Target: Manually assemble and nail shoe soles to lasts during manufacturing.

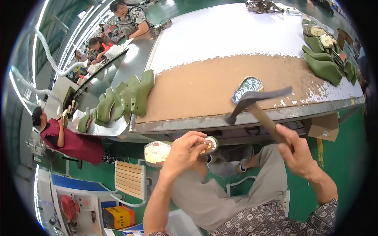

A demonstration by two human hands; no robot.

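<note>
On my lap lies a shoe last [156, 152], sole side up, with a pale insole on it and a round heel end. My left hand [184, 152] is closed over its middle, thumb and fingertips together close to the heel. Whether a nail is pinched there is too small to tell. My right hand [297, 151] grips the wooden handle of a hammer [262, 98]. Its dark curved head is raised above the table edge, apart from the last. Behind the hammer head, a shallow container [247, 87] of small silvery pieces, like nails, sits on the table.
A brown board [197, 86] with torn white covering tops the workbench. Green shoe lasts [142, 92] line its left end; more green lasts [323, 67] are piled at the far right. A wooden stool [130, 179] and a cardboard box [323, 128] flank me. Several people work at the left.
</note>
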